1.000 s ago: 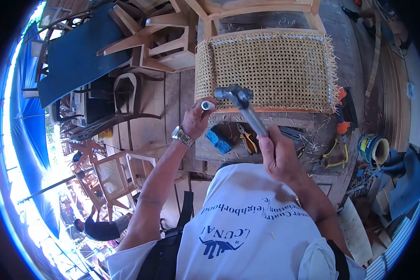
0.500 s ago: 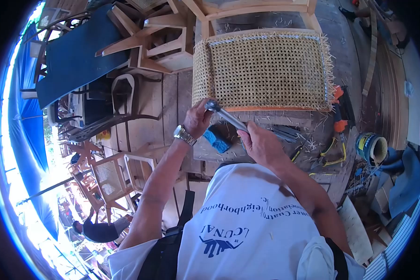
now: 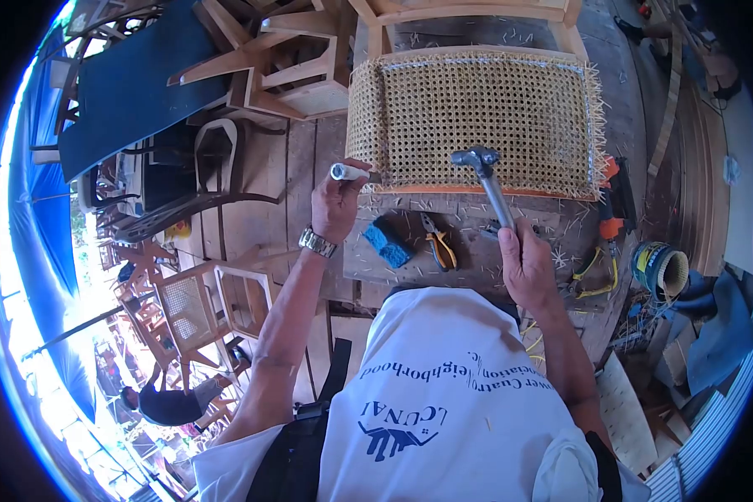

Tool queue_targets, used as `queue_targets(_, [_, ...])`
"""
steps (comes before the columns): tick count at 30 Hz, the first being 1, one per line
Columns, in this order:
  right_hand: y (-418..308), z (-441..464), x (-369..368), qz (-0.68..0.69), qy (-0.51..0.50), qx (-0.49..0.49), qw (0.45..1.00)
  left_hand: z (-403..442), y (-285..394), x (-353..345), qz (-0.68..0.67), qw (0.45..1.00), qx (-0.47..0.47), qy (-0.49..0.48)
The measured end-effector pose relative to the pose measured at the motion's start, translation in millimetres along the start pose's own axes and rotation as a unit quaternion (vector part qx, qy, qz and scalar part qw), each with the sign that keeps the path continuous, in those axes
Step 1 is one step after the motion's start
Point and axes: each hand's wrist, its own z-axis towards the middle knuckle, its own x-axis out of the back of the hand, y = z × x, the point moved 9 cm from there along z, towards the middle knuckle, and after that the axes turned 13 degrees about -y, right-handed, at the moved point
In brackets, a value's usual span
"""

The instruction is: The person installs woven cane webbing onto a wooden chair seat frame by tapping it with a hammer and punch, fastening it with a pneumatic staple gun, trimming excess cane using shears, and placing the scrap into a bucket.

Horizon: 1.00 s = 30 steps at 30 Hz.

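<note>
My left hand point(image 3: 336, 207) is wrapped around a chisel-like tool point(image 3: 349, 172) with a pale, round-ended handle. Its dark tip rests at the near left corner of the woven cane seat point(image 3: 485, 117), along the edge. In my right hand point(image 3: 527, 266) is a hammer point(image 3: 494, 197), its metal head raised over the near part of the cane. The cane covers a wooden chair frame point(image 3: 468, 14), and loose strands stick out along its right edge. Between my hands, on the bench, lie a blue sponge-like block point(image 3: 388, 243) and yellow-handled pliers point(image 3: 440, 243).
An orange and black power tool point(image 3: 612, 197) lies right of the seat, near a yellow-handled tool point(image 3: 592, 278) and an open can point(image 3: 661, 268). Wooden chair frames point(image 3: 301, 67) and a dark blue board point(image 3: 146, 88) stand left. Another person point(image 3: 176, 403) is at lower left.
My right hand and the hammer have moved right, away from my left hand, and the hammer head now stands raised. The pliers and the pale handle end have come into view.
</note>
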Motion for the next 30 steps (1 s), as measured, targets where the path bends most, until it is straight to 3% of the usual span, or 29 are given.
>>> queue_targets(9, [-12, 7, -20, 0.006, -0.038, 0.018, 0.999, -6, -14, -14, 0.023, 0.999, 0.006, -0.030])
queue_targets(15, [-18, 10, -26, 0.028, -0.073, 0.008, 0.997, 1, 7, -38, 0.129, 0.984, 0.020, -0.121])
queue_targets(17, [-27, 9, -24, 0.029, -0.075, 0.011, 0.997, 3, 21, -49, 0.171, 0.975, -0.018, -0.139])
queue_targets(22, [-46, 3, -32, 0.036, -0.008, 0.138, 0.990, 8, 29, -58, 0.189, 0.967, -0.112, -0.128])
queue_targets(23, [-40, 5, -40, 0.034, 0.007, 0.165, 0.986, 9, 26, -58, 0.187, 0.967, -0.106, -0.135])
queue_targets(26, [-17, 25, -59, -0.156, -0.031, 0.046, 0.986, 10, 18, -56, 0.180, 0.969, -0.077, -0.152])
queue_targets(30, [-33, 18, -57, -0.089, -0.026, 0.110, 0.990, 16, 18, -54, 0.173, 0.971, -0.033, -0.164])
